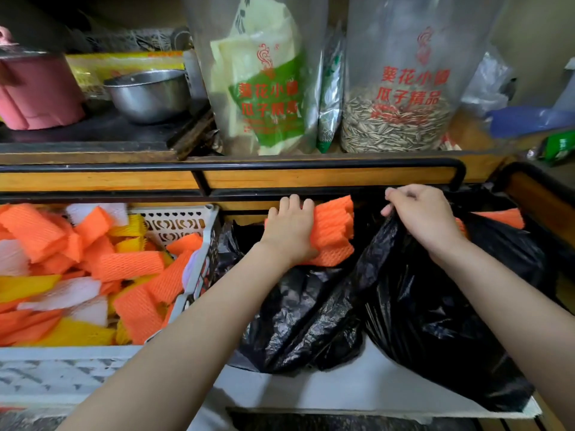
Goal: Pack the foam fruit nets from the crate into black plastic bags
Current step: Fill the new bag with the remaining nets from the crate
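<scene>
My left hand (289,227) grips a stack of orange foam nets (334,230) at the centre of the frame. My fingers curl over its far edge and my palm presses down on it. The stack sits at the dark opening above the crumpled black bag (295,312) in the lower centre. It looks to be going in, but the shadow there keeps me from telling whether it is inside yet.

My right hand (420,216), just right of centre, pinches the gathered rim of the fuller black plastic bag (435,306), thumb against curled fingers. A strip of more orange nets (497,217) shows behind that bag at the right.

At the left, the white perforated crate (174,223) holds a loose heap of orange, yellow and white nets (124,265).

On the shelf across the top stand a steel bowl (149,94), a pink pot (34,91) and a clear bag of sunflower seeds (395,119).
</scene>
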Tool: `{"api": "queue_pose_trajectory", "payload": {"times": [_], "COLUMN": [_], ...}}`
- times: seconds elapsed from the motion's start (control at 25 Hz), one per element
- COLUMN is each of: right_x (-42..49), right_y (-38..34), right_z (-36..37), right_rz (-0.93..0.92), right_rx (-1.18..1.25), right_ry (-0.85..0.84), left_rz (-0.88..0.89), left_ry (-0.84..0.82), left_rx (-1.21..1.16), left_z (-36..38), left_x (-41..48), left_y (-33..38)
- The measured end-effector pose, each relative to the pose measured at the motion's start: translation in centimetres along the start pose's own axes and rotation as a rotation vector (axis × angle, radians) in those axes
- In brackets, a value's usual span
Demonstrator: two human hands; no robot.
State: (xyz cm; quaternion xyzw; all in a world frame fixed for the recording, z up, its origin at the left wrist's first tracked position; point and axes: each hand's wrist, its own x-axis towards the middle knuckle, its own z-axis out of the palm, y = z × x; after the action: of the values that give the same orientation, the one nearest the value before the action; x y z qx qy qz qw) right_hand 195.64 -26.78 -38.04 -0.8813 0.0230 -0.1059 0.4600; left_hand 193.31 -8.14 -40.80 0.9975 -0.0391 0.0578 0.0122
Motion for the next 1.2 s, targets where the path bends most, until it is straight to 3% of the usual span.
{"api": "queue_pose_trajectory", "payload": {"times": [0.08,0.24,0.4,0.44,0.68,0.88,1.0,1.08,1.2], "right_x": [-0.1,0.2,0.5,0.6,0.7,-0.7,-3.0,-4.8,-7.3], "right_y": [-0.5,-1.1,-1.5,-1.5,-1.1,-1.7,-3.2,-4.9,-7.9], "right_z": [0.4,1.1,1.4,1.4,1.9,2.1,3.5,5.0,8.7], "right_rz": [-0.029,-0.059,-0.092,-0.095,-0.09,-0.18,-0.434,-0.626,-0.794], "right_rx": [-0.005,-0.019,0.018,0.025,0.0,-0.277,-0.542,-0.557,-0.457], "right_ry": [0.0,-0.017,-0.004,0.0,-0.009,-0.036,0.105,0.162,0.034], "left_rz": [0.02,0.161,0.174,0.191,0.257,0.288,0.304,0.322,0.258], "left_ry": [-0.078,-0.435,-0.164,-0.159,-0.462,-0.185,0.027,0.205,0.344], "left_rx": [0.042,-0.227,-0.366,-0.42,-0.131,0.039,0.054,0.025,-0.002], "left_z": [0.7,2.0,0.7,0.1,1.4,2.1,1.4,0.6,0.2], "left_x": [0.7,0.9,-0.6,-1.2,-2.9,-4.1,-6.0,-7.8,-11.1], "left_y": [-0.1,-0.4,0.3,0.6,0.3,0.1,-1.7,-3.9,-9.3]}}
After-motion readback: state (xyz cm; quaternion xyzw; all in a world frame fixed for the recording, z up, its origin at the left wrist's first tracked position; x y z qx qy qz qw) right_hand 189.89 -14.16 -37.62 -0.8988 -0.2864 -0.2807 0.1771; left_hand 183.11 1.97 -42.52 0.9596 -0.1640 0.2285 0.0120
